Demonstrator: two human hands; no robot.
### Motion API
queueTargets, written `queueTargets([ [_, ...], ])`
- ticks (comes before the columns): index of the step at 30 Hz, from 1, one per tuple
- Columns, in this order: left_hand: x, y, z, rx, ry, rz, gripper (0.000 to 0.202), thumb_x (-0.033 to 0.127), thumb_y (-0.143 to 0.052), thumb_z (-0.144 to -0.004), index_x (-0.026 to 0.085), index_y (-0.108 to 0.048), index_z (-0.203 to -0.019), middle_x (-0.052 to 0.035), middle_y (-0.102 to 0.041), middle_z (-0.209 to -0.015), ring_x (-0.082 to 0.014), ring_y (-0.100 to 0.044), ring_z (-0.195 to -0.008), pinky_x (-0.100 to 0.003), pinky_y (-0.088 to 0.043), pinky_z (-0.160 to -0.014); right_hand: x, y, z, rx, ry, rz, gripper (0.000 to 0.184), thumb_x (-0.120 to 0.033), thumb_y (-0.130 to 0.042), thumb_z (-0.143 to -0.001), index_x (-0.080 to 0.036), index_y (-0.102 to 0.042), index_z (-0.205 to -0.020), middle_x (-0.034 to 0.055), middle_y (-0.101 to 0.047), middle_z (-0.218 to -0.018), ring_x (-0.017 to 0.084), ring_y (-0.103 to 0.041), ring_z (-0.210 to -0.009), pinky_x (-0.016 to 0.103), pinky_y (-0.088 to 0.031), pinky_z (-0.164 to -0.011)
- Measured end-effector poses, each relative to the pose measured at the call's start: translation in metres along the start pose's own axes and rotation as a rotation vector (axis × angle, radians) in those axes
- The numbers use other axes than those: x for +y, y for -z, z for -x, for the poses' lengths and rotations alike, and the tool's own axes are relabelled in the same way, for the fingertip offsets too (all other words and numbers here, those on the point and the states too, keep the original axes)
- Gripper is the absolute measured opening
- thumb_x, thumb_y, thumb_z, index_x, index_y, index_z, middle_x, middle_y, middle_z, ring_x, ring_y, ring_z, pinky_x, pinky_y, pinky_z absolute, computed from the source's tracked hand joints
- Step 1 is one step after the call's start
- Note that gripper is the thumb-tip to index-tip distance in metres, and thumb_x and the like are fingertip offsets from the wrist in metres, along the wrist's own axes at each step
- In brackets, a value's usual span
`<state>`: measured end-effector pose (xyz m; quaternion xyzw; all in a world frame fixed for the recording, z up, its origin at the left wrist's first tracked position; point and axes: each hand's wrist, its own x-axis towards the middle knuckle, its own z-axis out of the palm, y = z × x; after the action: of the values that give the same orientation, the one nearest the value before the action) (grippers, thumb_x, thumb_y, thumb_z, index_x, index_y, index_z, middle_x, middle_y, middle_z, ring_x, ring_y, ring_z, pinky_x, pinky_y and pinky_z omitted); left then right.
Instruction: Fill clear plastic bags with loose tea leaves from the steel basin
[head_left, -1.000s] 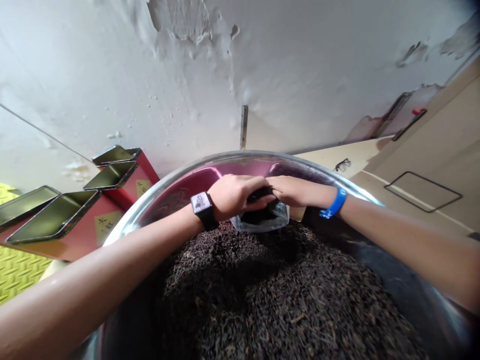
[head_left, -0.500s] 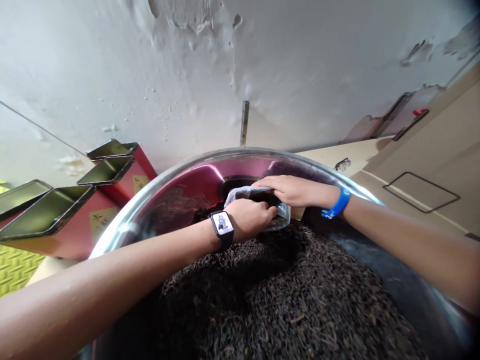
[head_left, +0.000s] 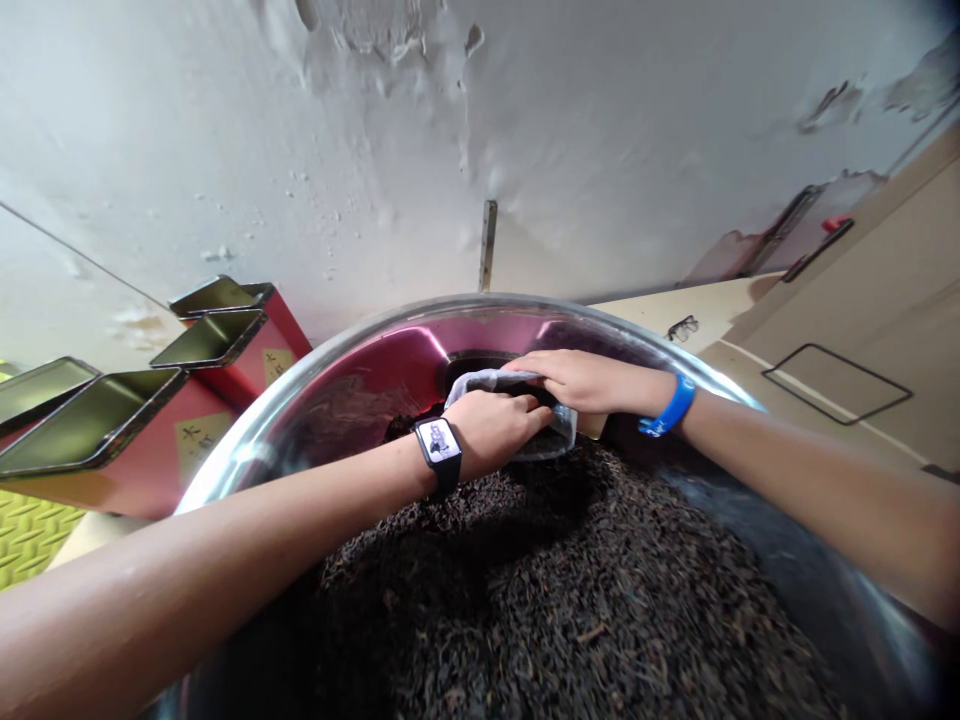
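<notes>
A large shiny metal basin point(head_left: 300, 400) fills the lower view, heaped with dark loose tea leaves point(head_left: 570, 600). At the far side of the heap a small clear plastic bag point(head_left: 559, 432) stands open, with dark leaves inside. My right hand point(head_left: 577, 378), with a blue wristband, pinches the bag's upper rim. My left hand point(head_left: 499, 428), with a black smartwatch on the wrist, is curled at the bag's mouth, fingers closed and pressed into it; what they hold is hidden.
Red boxes with open metal tin lids point(head_left: 97, 425) stand to the left, over a yellow-green mat point(head_left: 30, 525). A peeling white wall point(head_left: 450, 150) rises behind the basin. Beige panels point(head_left: 847, 330) and a pair of glasses point(head_left: 684, 328) lie to the right.
My left hand dropped from the top of the bag toward the leaf heap, then came back up against the bag's mouth. My right hand kept its hold on the rim.
</notes>
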<state>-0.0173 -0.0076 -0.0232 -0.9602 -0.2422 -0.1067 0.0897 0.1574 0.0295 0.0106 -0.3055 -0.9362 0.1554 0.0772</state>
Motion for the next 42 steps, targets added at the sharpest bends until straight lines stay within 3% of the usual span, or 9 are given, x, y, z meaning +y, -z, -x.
queueTargets([
  [9, -0.0015, -0.0015, 0.0002, -0.001, 0.055, -0.010, 0.021, 0.023, -0.044, -0.088, 0.017, -0.064, -0.085, -0.0047, -0.064, -0.076, -0.0171, -0.061, -0.071, -0.028, -0.045, -0.062, -0.0002, 0.0007, 0.0029, 0.001, -0.007, -0.035, 0.034, -0.022, -0.042, -0.085, -0.021, -0.054, -0.117, 0.0048, -0.059, -0.119, 0.019, -0.053, -0.105, 0.030, -0.042, -0.086],
  [14, -0.0021, -0.0019, -0.0004, 0.001, 0.021, 0.023, 0.021, 0.021, -0.044, -0.088, 0.017, -0.064, -0.095, -0.0054, -0.065, -0.088, -0.0167, -0.061, -0.085, -0.029, -0.046, -0.074, -0.0014, 0.0005, 0.0017, 0.001, -0.019, -0.042, 0.033, -0.023, -0.040, -0.086, -0.021, -0.056, -0.115, 0.0051, -0.060, -0.117, 0.019, -0.054, -0.104, 0.030, -0.042, -0.086],
  [19, -0.0020, -0.0045, -0.0015, 0.068, -0.028, 0.048, 0.030, 0.032, -0.039, -0.092, 0.017, -0.064, -0.096, -0.0047, -0.062, -0.106, -0.0170, -0.054, -0.104, -0.031, -0.041, -0.091, -0.0007, 0.0006, 0.0003, -0.025, -0.010, -0.080, 0.032, -0.024, -0.042, -0.085, -0.020, -0.057, -0.112, 0.0051, -0.062, -0.113, 0.021, -0.052, -0.106, 0.033, -0.040, -0.089],
  [28, 0.0001, -0.0030, -0.0003, 0.046, 0.012, 0.042, 0.026, 0.023, -0.039, -0.090, 0.016, -0.062, -0.099, -0.0046, -0.061, -0.105, -0.0175, -0.056, -0.099, -0.031, -0.045, -0.083, 0.0003, -0.0007, -0.0004, 0.002, 0.006, -0.008, 0.034, -0.016, -0.036, -0.085, -0.018, -0.057, -0.110, 0.0066, -0.061, -0.112, 0.019, -0.053, -0.104, 0.033, -0.040, -0.090],
  [33, -0.0027, -0.0024, -0.0006, 0.040, -0.046, 0.017, 0.026, 0.013, -0.047, -0.083, 0.017, -0.060, -0.105, -0.0031, -0.060, -0.109, -0.0172, -0.053, -0.106, -0.030, -0.041, -0.092, -0.0006, 0.0003, -0.0003, -0.001, 0.017, 0.010, 0.033, -0.019, -0.035, -0.086, -0.018, -0.056, -0.111, 0.0072, -0.061, -0.113, 0.020, -0.053, -0.103, 0.034, -0.040, -0.089],
  [39, -0.0027, -0.0068, -0.0009, 0.020, -0.038, 0.011, 0.029, 0.033, -0.039, -0.092, 0.017, -0.063, -0.100, -0.0036, -0.062, -0.104, -0.0181, -0.054, -0.102, -0.032, -0.041, -0.091, -0.0003, -0.0013, 0.0001, 0.011, 0.003, 0.028, 0.035, -0.016, -0.037, -0.083, -0.022, -0.058, -0.111, 0.0039, -0.061, -0.113, 0.019, -0.054, -0.104, 0.032, -0.041, -0.088],
  [42, -0.0020, -0.0040, -0.0004, 0.052, 0.007, 0.012, 0.026, 0.028, -0.039, -0.092, 0.017, -0.059, -0.106, -0.0054, -0.060, -0.105, -0.0181, -0.054, -0.098, -0.032, -0.044, -0.085, 0.0044, -0.0073, -0.0012, 0.097, -0.082, 0.069, 0.042, -0.011, -0.037, -0.079, -0.024, -0.056, -0.114, 0.0033, -0.063, -0.112, 0.019, -0.056, -0.101, 0.032, -0.041, -0.086],
])
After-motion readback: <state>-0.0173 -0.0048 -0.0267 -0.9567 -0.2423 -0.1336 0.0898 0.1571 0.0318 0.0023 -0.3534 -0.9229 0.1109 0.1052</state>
